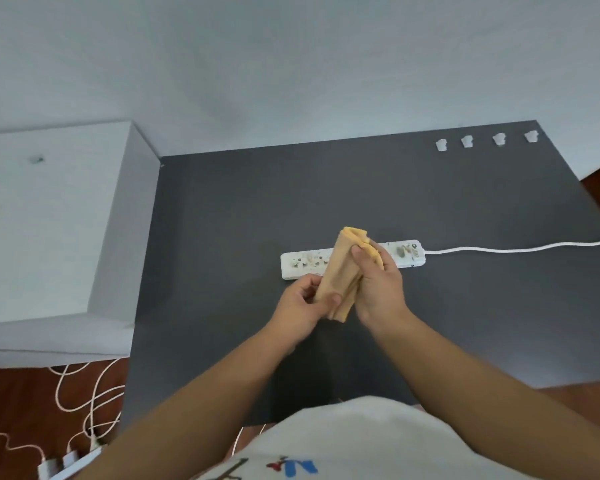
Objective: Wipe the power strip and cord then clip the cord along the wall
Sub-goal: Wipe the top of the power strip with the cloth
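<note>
Orange cloth [340,271] gripped by both hands, left hand [303,306] fingers pinching its near end, right hand [378,285] closed round the middle, above the soiled power strip [352,259] mid-worktop [222,237]; I'd fold tight, then wipe flat toward the cord [516,249] at right.

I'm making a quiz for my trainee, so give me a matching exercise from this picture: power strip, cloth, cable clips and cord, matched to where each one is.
Things:
1. power strip
2. cloth
3. cable clips
4. cord

Places:
A. in a row at the table's far right
B. held in both hands
C. flat on the table, speckled with dirt
D. running off to the right

Pairs: 1-C, 2-B, 3-A, 4-D
</note>
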Tool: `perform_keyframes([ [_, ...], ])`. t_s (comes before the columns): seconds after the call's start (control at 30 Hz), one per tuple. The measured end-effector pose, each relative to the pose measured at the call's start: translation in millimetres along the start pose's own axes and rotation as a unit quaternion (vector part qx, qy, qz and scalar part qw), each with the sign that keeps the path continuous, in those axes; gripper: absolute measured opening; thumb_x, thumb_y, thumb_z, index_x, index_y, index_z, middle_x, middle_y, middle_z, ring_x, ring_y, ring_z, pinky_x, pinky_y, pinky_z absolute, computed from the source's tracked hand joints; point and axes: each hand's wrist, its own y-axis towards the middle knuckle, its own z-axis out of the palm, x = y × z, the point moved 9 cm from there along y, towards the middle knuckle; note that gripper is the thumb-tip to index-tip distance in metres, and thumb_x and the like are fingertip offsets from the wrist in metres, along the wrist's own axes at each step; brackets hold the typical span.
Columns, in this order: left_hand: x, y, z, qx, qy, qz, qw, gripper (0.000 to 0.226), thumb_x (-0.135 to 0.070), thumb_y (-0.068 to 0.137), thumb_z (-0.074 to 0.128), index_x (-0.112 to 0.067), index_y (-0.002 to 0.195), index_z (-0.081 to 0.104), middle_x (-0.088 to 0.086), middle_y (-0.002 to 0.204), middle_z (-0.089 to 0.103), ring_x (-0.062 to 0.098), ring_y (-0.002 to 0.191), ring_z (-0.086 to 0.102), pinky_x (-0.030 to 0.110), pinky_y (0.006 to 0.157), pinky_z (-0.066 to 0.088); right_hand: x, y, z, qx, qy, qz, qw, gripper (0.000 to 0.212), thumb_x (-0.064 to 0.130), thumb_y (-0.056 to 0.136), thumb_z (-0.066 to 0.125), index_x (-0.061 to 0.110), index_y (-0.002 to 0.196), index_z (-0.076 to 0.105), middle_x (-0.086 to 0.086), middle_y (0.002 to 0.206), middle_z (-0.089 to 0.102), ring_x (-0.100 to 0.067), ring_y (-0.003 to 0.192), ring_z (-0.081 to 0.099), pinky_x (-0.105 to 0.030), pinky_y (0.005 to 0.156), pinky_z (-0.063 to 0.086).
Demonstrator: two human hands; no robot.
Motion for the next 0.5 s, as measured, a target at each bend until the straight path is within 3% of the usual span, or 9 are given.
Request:
perform_keyframes([
  [0.07, 7, 1, 10, -0.006, 0.037, -0.012, 0.999, 0.027, -0.034, 0.072, 0.080, -0.026, 0.092, 0.064, -0.002, 0.095, 0.071, 0.018, 0.091, 0.067, 0.042, 0.083, 0.056, 8, 2, 3, 0.001, -0.119, -0.050, 0.992, 0.017, 0.013, 0.089, 0.063, 0.027, 0.098, 0.068, 0.003, 0.103, 0.070, -0.016, 0.098, 0.065, -0.033, 0.085, 0.055],
  [0.13, 7, -1, 9, -0.024, 0.090, -0.008, 0.996, 0.039, -0.050, 0.067, 0.079, -0.029, 0.095, 0.061, -0.006, 0.099, 0.069, 0.015, 0.092, 0.065, 0.038, 0.083, 0.056, 20, 4, 12, 0.032, -0.261, -0.127, 0.956, 0.018, 0.018, 0.091, 0.062, 0.033, 0.098, 0.070, 0.009, 0.103, 0.069, -0.008, 0.098, 0.064, -0.025, 0.086, 0.053],
  [0.2, 1, -3, -6, -0.075, 0.122, 0.025, 0.989, 0.042, -0.053, 0.070, 0.074, -0.028, 0.100, 0.058, -0.007, 0.104, 0.063, 0.011, 0.095, 0.060, 0.031, 0.082, 0.052, 29, 9, 21, 0.067, -0.370, -0.192, 0.907, 0.021, 0.020, 0.090, 0.061, 0.037, 0.100, 0.071, 0.009, 0.104, 0.064, -0.003, 0.096, 0.062, -0.019, 0.085, 0.049],
  [0.3, -11, -4, -48, -0.170, 0.159, 0.080, 0.969, 0.031, -0.043, 0.080, 0.070, -0.027, 0.103, 0.057, -0.008, 0.104, 0.058, 0.008, 0.093, 0.056, 0.027, 0.080, 0.049, 28, 20, 35, 0.140, -0.515, -0.240, 0.811, 0.022, 0.023, 0.090, 0.062, 0.037, 0.105, 0.070, 0.004, 0.100, 0.054, -0.004, 0.090, 0.058, -0.014, 0.081, 0.044],
  [0.4, -16, 6, -84, -0.209, 0.281, 0.091, 0.932, 0.035, -0.030, 0.080, 0.071, -0.024, 0.110, 0.056, -0.009, 0.109, 0.055, 0.009, 0.100, 0.051, 0.028, 0.087, 0.044, 14, 26, 50, 0.210, -0.622, -0.273, 0.703, 0.022, 0.028, 0.089, 0.063, 0.041, 0.106, 0.068, 0.005, 0.098, 0.051, -0.011, 0.082, 0.058, -0.025, 0.075, 0.050],
  [0.5, -16, 20, -94, -0.164, 0.393, 0.081, 0.901, 0.055, -0.031, 0.077, 0.073, -0.025, 0.126, 0.049, -0.006, 0.126, 0.051, 0.018, 0.114, 0.044, 0.032, 0.098, 0.039, 2, 27, 63, 0.251, -0.676, -0.282, 0.633, 0.018, 0.037, 0.089, 0.060, 0.043, 0.104, 0.067, 0.007, 0.097, 0.047, -0.015, 0.075, 0.056, -0.035, 0.068, 0.052],
])
